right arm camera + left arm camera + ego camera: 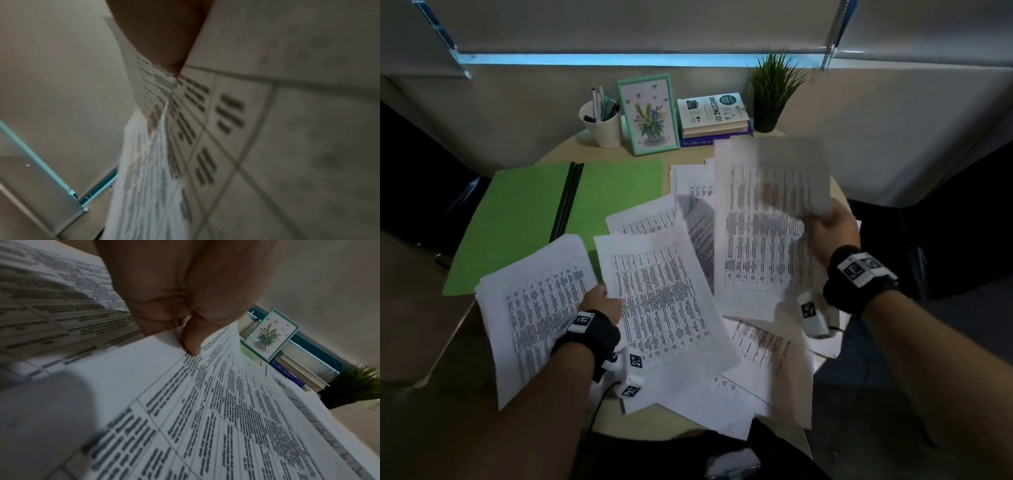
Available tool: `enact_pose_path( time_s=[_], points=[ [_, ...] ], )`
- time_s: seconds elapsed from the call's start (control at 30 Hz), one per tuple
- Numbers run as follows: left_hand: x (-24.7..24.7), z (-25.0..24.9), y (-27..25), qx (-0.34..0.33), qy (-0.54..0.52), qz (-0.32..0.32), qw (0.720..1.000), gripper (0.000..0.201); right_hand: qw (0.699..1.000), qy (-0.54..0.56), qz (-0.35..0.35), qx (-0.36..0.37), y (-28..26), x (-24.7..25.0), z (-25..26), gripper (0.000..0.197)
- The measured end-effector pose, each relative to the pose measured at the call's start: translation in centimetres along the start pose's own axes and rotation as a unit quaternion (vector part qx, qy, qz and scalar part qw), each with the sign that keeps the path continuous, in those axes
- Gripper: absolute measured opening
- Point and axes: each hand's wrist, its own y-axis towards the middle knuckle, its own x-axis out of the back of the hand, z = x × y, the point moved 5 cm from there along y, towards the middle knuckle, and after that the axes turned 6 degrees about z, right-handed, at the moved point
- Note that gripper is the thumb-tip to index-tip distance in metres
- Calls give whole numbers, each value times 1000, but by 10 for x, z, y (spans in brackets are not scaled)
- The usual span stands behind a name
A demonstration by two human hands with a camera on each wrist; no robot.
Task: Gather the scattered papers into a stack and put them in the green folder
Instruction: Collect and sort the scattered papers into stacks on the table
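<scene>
Scattered white printed papers (671,308): strewn right of the open green card folder (517,219).
Left hand (601,303): pinches a sheaf beside the folder.
Right hand (832,228): grips a lifted, blurred sheet (767,205).

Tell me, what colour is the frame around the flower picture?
Mint green frame; the head view shows it best.

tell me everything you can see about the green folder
The green folder lies open and flat on the round table's far left part, two plain matte green leaves joined by a dark spine. It holds no stack yet. Loose printed papers overlap its near right edge, and neither hand touches it. A framed picture stands behind it.
</scene>
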Motion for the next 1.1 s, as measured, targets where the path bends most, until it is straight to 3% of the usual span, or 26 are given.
enact_pose_path(
  time_s=[0.1, 0.23, 0.33, 0.43, 0.5, 0.57, 0.63, 0.7, 0.8, 0.87, 0.97, 1.1],
  points=[
    [-6, -7, -2, -5, 11, 23, 1000, 51, 996, -11, 83, -3, 5, -12, 16, 33],
    [-8, -19, -16, -22, -4, 51, 998, 40, 980, -55, 191, -13, -16, -59, 22, 36],
    [-16, -11, -22, -14, -158, 101, 982, 24, 965, -126, 229, -24, -38, -103, 11, 25],
    [-28, -1, -29, 36, -346, 134, 928, 51, 953, -110, 276, -61, -72, -146, 0, 18],
    [-29, -1, -34, 8, -273, 126, 954, 79, 945, -97, 307, -59, -88, -168, -3, 19],
    [-25, 3, -30, -43, -145, 77, 985, 72, 950, -82, 295, -56, -88, -174, -9, 28],
    [-21, 10, -27, -52, -104, 39, 992, 48, 974, -71, 198, -80, -72, -159, -21, 42],
    [-15, 14, -26, -34, -103, 13, 994, 43, 981, -106, 102, -128, -55, -138, -38, 64],
    [-7, 14, -32, -8, -102, -12, 995, 49, 957, -186, 106, -197, -47, -129, -49, 113],
    [-5, 16, -34, 4, -105, -11, 994, 55, 948, -208, 120, -208, -46, -135, -48, 130],
    [2, 23, -31, 8, -115, -15, 993, 60, 941, -209, 109, -242, -44, -139, -42, 127],
    [11, 33, -27, 22, -117, -21, 993, 58, 949, -125, 147, -247, -34, -141, -45, 96]
  ],
)
